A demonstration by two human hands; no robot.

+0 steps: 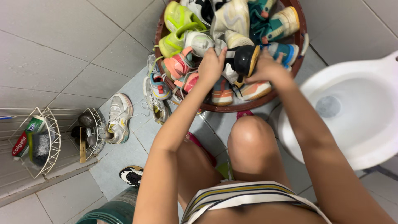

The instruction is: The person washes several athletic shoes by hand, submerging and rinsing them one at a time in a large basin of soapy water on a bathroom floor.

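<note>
A round brown basin (248,105) on the tiled floor is piled with several sneakers in neon yellow, white, pink, orange and teal. Over its near side I hold a black shoe (243,60) with a tan sole edge. My left hand (211,66) grips its left end, fingers curled around white fabric there. My right hand (265,67) clasps its right side by the sole. A pink and orange sneaker (179,66) lies just left of my left hand. An orange-soled shoe (253,90) rests below my hands.
A white toilet bowl (356,120) stands at the right, close to my right arm. Loose white sneakers (119,118) lie on the floor left of the basin. Two wire wall baskets (45,141) hold a tube, brushes and small items. A green bucket rim (116,209) sits near my knee.
</note>
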